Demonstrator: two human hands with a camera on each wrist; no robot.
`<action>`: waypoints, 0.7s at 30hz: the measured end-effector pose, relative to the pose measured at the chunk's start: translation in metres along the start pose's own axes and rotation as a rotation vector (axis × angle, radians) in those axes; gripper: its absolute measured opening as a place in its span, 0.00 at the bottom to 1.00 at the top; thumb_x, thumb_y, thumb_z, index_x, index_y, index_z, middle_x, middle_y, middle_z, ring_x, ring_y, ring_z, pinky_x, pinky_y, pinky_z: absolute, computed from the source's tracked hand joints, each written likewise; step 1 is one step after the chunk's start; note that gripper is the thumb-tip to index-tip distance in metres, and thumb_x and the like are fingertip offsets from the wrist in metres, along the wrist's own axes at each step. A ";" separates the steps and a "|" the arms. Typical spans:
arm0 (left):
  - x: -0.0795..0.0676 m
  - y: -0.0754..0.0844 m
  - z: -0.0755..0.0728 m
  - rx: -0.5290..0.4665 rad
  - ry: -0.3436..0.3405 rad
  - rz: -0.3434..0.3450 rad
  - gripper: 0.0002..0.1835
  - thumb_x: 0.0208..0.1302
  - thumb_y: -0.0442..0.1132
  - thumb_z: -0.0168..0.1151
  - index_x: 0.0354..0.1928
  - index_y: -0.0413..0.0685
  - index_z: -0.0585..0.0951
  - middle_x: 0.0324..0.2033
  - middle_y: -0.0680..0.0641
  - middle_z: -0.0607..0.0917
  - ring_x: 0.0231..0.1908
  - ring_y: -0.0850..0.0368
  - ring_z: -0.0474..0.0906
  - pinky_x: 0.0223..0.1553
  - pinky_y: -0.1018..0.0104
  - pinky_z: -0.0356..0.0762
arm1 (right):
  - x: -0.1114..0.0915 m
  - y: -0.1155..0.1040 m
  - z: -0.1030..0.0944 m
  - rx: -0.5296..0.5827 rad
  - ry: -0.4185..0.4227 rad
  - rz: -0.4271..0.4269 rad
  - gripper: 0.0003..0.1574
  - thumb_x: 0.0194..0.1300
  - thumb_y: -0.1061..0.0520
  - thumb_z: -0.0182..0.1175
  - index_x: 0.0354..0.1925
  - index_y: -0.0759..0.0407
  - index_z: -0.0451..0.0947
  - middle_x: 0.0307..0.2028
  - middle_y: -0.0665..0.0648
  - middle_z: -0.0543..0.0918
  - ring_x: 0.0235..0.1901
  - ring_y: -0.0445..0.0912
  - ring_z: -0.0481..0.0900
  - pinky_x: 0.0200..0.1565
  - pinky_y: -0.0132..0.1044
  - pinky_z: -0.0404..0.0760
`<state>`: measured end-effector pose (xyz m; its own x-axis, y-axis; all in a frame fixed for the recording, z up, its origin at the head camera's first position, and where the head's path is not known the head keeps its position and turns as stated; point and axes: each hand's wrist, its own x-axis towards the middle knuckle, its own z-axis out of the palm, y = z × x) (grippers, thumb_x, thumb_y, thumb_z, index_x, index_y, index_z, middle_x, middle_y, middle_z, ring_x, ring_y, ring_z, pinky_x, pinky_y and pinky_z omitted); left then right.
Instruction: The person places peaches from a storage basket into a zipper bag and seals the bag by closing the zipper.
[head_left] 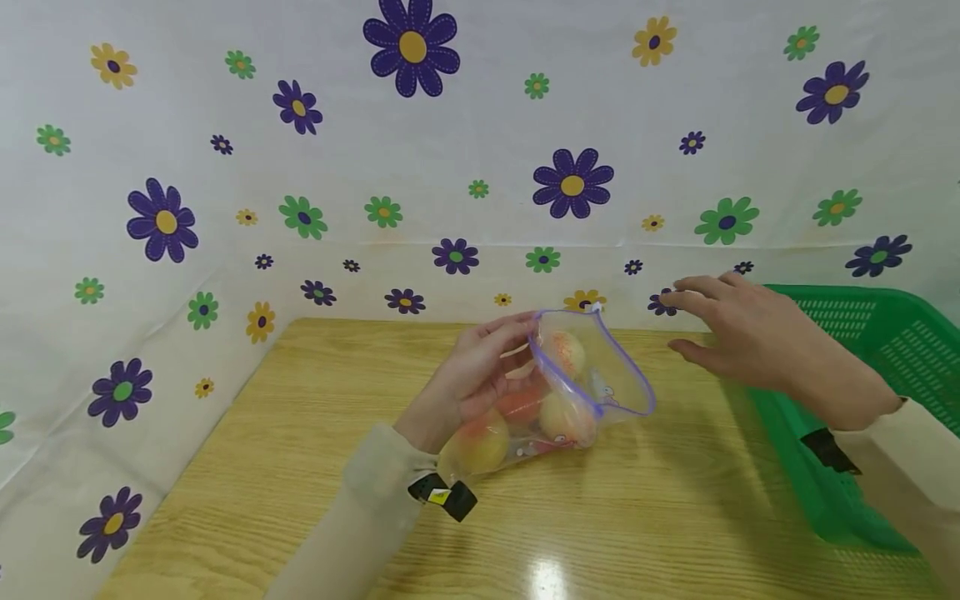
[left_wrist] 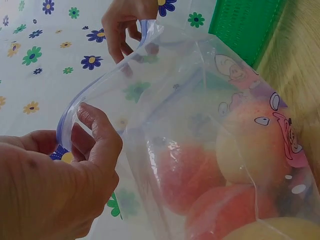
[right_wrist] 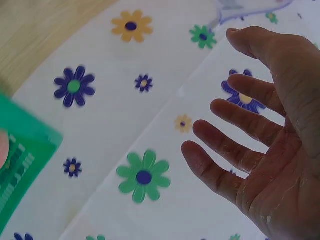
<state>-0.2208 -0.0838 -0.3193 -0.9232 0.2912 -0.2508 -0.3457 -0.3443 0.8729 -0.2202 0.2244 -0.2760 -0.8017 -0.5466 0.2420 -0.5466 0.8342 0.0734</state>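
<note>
A clear zip bag (head_left: 618, 375) with a purple-edged mouth sits on the table, its mouth spread wide toward the right. Inside it lie several yellow and red peaches (head_left: 477, 443), which show through the printed plastic in the left wrist view. My left hand (head_left: 480, 367) pinches the bag's rim at the left, thumb on one side and fingers on the other. To the right of the bag hovers my right hand (head_left: 742, 333), its fingers apart and holding nothing, as the right wrist view (right_wrist: 250, 135) also shows.
A green plastic basket (head_left: 783, 467) stands at the right, below my right forearm. Part of a pinkish round thing (right_wrist: 3, 149) shows in it at the right wrist view's edge. A flower-printed white cloth (head_left: 480, 133) hangs behind the wooden table (head_left: 300, 467).
</note>
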 end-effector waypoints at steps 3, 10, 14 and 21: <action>0.000 -0.001 0.001 0.006 0.004 -0.005 0.18 0.76 0.38 0.57 0.64 0.43 0.78 0.44 0.50 0.81 0.45 0.58 0.78 0.36 0.70 0.86 | -0.007 0.013 -0.003 -0.016 0.014 0.026 0.36 0.61 0.49 0.74 0.64 0.58 0.78 0.62 0.67 0.80 0.58 0.66 0.78 0.54 0.64 0.81; 0.002 -0.006 0.003 -0.002 0.008 -0.006 0.18 0.74 0.35 0.58 0.63 0.40 0.78 0.44 0.50 0.82 0.46 0.57 0.78 0.39 0.70 0.86 | -0.021 0.034 -0.003 -0.038 0.082 0.035 0.35 0.58 0.49 0.75 0.61 0.58 0.80 0.56 0.67 0.83 0.51 0.65 0.80 0.46 0.64 0.84; 0.002 -0.010 0.003 0.013 0.004 -0.007 0.18 0.74 0.35 0.58 0.63 0.39 0.78 0.46 0.49 0.82 0.47 0.57 0.79 0.41 0.71 0.86 | -0.028 0.042 0.000 -0.046 0.080 0.070 0.34 0.58 0.49 0.75 0.61 0.57 0.80 0.55 0.68 0.83 0.52 0.66 0.80 0.45 0.66 0.83; 0.003 -0.017 0.001 0.025 -0.003 -0.048 0.20 0.75 0.37 0.59 0.65 0.42 0.76 0.45 0.50 0.82 0.44 0.58 0.80 0.39 0.71 0.85 | -0.038 0.059 0.006 -0.044 -0.015 0.164 0.38 0.60 0.47 0.74 0.64 0.59 0.78 0.56 0.71 0.80 0.54 0.70 0.77 0.47 0.69 0.81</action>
<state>-0.2173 -0.0766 -0.3340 -0.9052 0.3094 -0.2915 -0.3853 -0.3078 0.8699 -0.2233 0.2936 -0.2863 -0.8827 -0.4040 0.2402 -0.3977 0.9143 0.0765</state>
